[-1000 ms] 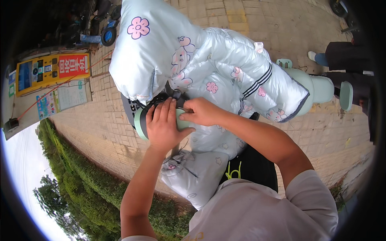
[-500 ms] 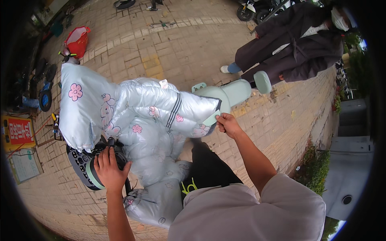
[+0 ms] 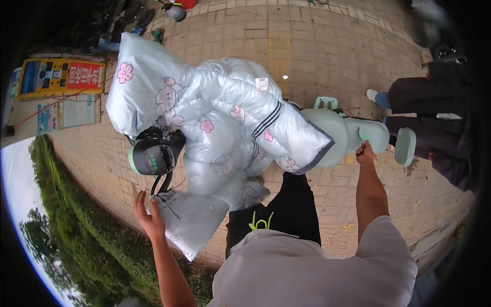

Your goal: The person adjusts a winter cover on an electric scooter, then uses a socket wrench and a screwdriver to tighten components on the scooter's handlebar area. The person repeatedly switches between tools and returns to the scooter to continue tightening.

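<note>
A pale green electric scooter stands before me, its front under a shiny silver-blue padded wind quilt (image 3: pixel 220 140) with pink flowers and cartoon figures. My right hand (image 3: pixel 365 153) pinches a thin, flat pale green piece (image 3: pixel 363 134) over the rear seat (image 3: pixel 380 138); its exact kind is unclear. Left of that lies the wider front seat (image 3: pixel 333 135), partly under the quilt's dark-edged corner. My left hand (image 3: pixel 148 217) is open, fingers spread, beside the quilt's near sleeve (image 3: pixel 197 222). Above that hand sits the scooter's dark dashboard (image 3: pixel 155 159) with green lit marks.
People in dark coats (image 3: pixel 424 94) stand close behind the scooter's pale green backrest (image 3: pixel 405 147). A yellow machine with a red sign (image 3: pixel 84 77) is at the far left. A hedge (image 3: pixel 97 225) runs along the left over brick paving (image 3: pixel 317 51).
My left hand has come off the dashboard. My right hand has moved right, from the quilt's corner to the rear seat, with the green piece. The view has turned.
</note>
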Demonstrator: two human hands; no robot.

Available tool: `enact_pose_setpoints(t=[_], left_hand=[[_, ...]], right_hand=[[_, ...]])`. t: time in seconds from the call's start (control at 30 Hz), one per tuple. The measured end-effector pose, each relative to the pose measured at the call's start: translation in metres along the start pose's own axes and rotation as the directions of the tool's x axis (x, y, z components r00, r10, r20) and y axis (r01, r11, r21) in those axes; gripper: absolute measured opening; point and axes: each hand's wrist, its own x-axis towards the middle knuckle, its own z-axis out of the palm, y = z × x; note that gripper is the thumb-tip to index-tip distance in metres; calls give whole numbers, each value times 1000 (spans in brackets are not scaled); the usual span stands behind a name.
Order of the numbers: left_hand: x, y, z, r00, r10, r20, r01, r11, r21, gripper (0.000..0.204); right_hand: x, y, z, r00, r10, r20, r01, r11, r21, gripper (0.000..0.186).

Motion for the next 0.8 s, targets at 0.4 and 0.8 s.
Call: enact_pose_setpoints(t=[0.4,0.8], left_hand=[[-81,22,31,876,-415,-245,450,886,112,92],[-80,13,30,905,-256,-341,284,958,33,80]], right_hand=[[-11,-14,-37,928,-143,-344,-44,874,-484,12],[-161,90,-77,888,294,353,451,-416,-790,16]])
